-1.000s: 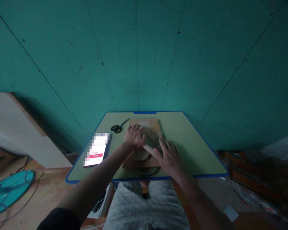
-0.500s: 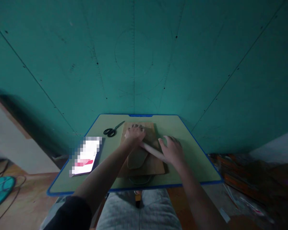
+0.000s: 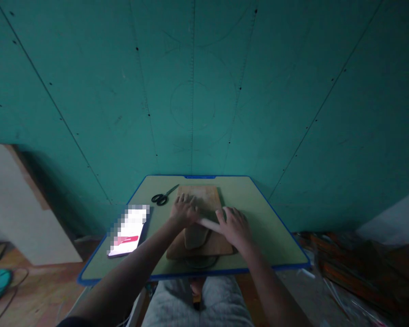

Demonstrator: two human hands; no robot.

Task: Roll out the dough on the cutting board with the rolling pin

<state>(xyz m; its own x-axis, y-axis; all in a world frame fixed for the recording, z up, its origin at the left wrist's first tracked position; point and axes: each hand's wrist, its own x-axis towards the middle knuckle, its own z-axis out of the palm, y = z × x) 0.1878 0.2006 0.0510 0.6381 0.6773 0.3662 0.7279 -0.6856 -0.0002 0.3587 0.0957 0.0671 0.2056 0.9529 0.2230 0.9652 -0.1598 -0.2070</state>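
Observation:
A pale rolling pin (image 3: 209,224) lies slantwise over a slab of clay or dough (image 3: 195,238) on a wooden board (image 3: 204,190). My left hand (image 3: 184,211) rests palm down over the pin's left end, fingers stretched forward and hiding that end. At the pin's right end is my right hand (image 3: 236,225), its palm on the pin, thumb and fingers spread rather than wrapped round it. The slab's near part shows below the pin; my left hand and the pin cover some of the rest.
Black-handled scissors (image 3: 161,199) lie left of the board. A lit phone or tablet (image 3: 128,231), partly pixelated, lies near the left edge of the blue-edged table (image 3: 269,245). A green wall (image 3: 204,91) rises behind, and clutter (image 3: 347,268) covers the floor at right.
The camera has tilted up, so the table sits lower in view. Relative to the board, both hands and the rolling pin have come slightly towards me and to the left.

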